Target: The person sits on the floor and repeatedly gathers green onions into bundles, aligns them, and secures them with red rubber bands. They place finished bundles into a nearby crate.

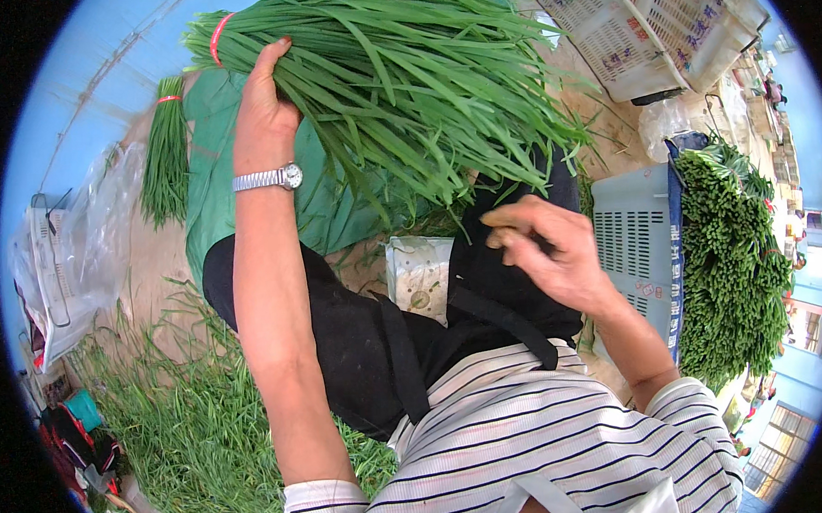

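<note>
My left hand (266, 101) grips a large bunch of long flat green leaves, likely garlic chives (403, 85), from its near side, thumb on top. A red band (220, 39) circles the bunch near its pale cut ends at the left; the leaf tips fan out to the right. Below those tips, my right hand (548, 250) hovers over my right thigh, fingers loosely bent and nothing visible in them. Under the bunch lies a green plastic sheet (204, 169). A smaller banded bunch of chives (166, 154) rests on the floor to the left.
Loose leaf trimmings (192, 438) cover the floor at lower left. On my right, a grey plastic crate (630, 226) stands beside stacked green bunches (731, 263). White crates (638, 33) sit at upper right. Clear plastic wrap (107, 235) drapes on the left. A pale perforated block (419, 277) is between my legs.
</note>
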A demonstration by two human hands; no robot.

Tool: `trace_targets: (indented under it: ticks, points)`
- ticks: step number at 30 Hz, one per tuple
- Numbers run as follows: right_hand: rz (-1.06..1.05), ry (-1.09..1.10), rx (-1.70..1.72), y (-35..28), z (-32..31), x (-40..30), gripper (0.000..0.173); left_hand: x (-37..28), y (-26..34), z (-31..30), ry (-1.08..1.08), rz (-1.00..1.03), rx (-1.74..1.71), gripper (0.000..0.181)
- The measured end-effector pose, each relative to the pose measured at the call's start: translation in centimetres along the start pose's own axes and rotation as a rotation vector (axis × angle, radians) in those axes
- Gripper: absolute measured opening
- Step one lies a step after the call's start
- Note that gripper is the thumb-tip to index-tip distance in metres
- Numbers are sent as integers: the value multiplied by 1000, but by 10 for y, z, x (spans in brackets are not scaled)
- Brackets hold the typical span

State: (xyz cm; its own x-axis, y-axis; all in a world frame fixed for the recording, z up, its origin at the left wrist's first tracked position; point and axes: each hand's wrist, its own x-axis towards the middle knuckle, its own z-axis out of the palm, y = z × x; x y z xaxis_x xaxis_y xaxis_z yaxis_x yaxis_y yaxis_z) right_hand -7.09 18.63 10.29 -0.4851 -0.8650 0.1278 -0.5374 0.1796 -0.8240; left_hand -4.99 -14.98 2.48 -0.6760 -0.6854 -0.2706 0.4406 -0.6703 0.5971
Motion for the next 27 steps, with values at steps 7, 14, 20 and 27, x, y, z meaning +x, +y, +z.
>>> trace_targets:
  ticks: [7,14,20,27]
  points:
    - [329,108,239,21,28,32,42,-4,-1,3,62,18,-43,26]
    - [369,349,245,30,16,26,22,3,-3,-3,101,35,-43,24]
    - [-88,354,-49,-10,21,21,16,22,-4,-24,36,18,11,25]
    - [64,329,-370,37,41,59,11,15,-5,-13,37,38,31,25]
